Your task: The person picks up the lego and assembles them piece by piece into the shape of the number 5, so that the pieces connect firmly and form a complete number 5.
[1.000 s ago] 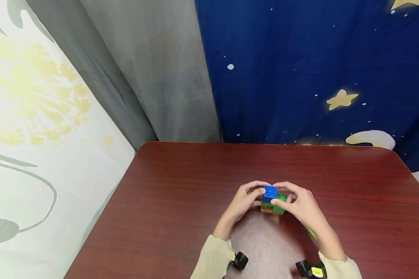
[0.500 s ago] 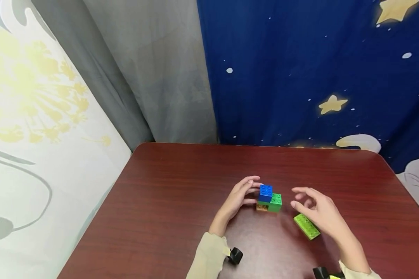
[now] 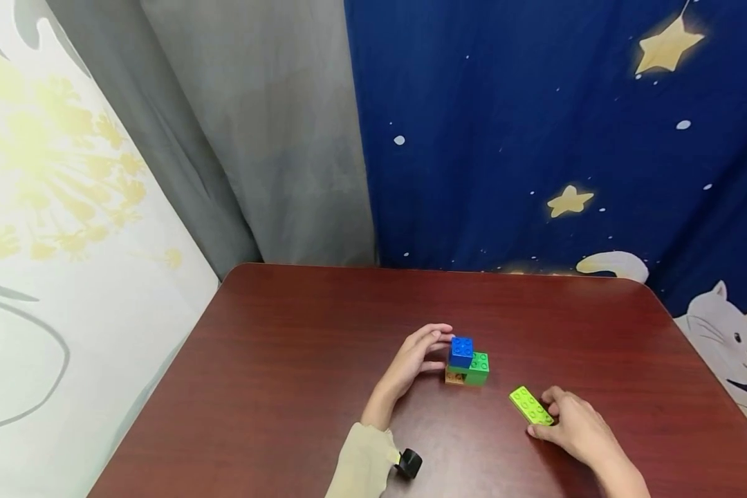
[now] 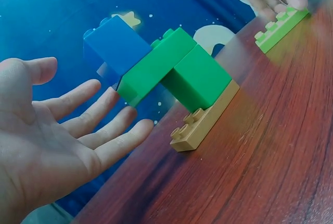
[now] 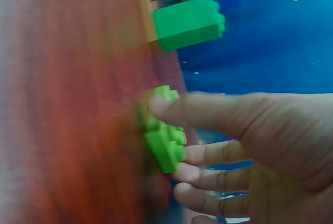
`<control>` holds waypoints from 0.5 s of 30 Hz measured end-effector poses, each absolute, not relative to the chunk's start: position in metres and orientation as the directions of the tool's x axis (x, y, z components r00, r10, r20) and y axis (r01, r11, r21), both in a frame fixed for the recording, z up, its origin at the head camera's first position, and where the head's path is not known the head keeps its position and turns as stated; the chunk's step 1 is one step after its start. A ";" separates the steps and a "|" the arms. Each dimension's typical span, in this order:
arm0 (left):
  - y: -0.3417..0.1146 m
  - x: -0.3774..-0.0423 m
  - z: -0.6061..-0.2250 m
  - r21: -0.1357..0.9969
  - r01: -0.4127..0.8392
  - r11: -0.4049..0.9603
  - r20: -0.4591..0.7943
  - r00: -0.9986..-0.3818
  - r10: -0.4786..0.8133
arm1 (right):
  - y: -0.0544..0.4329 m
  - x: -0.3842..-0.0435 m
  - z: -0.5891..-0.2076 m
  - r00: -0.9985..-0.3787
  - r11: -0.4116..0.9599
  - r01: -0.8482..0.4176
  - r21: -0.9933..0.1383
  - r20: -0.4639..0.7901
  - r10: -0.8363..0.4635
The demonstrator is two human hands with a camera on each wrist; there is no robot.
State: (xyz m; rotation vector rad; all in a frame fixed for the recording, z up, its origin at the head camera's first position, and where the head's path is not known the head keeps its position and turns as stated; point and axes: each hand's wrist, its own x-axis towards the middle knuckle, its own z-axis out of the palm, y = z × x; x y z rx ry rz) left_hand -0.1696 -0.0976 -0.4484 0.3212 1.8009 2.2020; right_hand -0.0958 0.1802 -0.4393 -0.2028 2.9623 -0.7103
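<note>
A stack of toy building bricks stands on the table, with a tan plate (image 4: 195, 135) at the bottom, green bricks (image 3: 478, 369) above it and a blue brick (image 3: 461, 351) on top. Beside its left side is my left hand (image 3: 409, 361), fingers extended and spread, fingertips close to the blue and green bricks. Whether they touch is hard to tell. To the right of the stack a lime-green brick (image 3: 530, 405) with studs lies on the table. My right hand (image 3: 575, 425) pinches it at its right end, thumb on the near side and fingers on the far side.
The dark red wooden table (image 3: 324, 325) spreads around the bricks, its far edge near a blue star-patterned curtain (image 3: 448, 173) and a grey curtain (image 3: 286, 138). A black wrist camera (image 3: 409, 463) sits on the left sleeve.
My right hand has let go of the stack, moved right and down, and taken hold of the lime-green brick. My left hand has loosened from the stack and stays beside it.
</note>
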 end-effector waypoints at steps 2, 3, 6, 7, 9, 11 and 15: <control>-0.097 -0.168 -0.448 0.982 -0.079 -0.172 -0.014 -0.936 0.351 | 0.180 -0.094 -0.443 -0.988 0.890 -0.097 -0.446 -0.066 -0.140; -0.097 -0.168 -0.448 0.983 -0.081 -0.166 -0.018 -0.936 0.352 | 0.180 -0.094 -0.444 -0.989 0.893 -0.095 -0.440 -0.064 -0.137; -0.094 -0.167 -0.447 0.982 -0.081 -0.173 -0.014 -0.933 0.359 | 0.180 -0.095 -0.444 -0.990 0.891 -0.110 -0.440 -0.035 -0.139; -0.094 -0.167 -0.447 0.980 -0.080 -0.183 -0.009 -0.932 0.364 | 0.180 -0.095 -0.444 -0.990 0.888 -0.117 -0.445 -0.020 -0.140; -0.093 -0.166 -0.446 0.976 -0.087 -0.202 -0.005 -0.927 0.376 | 0.180 -0.096 -0.441 -0.990 0.879 -0.136 -0.456 0.024 -0.141; -0.092 -0.165 -0.447 0.970 -0.096 -0.224 -0.003 -0.924 0.382 | 0.179 -0.098 -0.437 -0.987 0.869 -0.159 -0.468 0.070 -0.143; -0.093 -0.164 -0.447 0.964 -0.092 -0.250 0.012 -0.923 0.385 | 0.174 -0.103 -0.425 -0.977 0.851 -0.207 -0.483 0.151 -0.152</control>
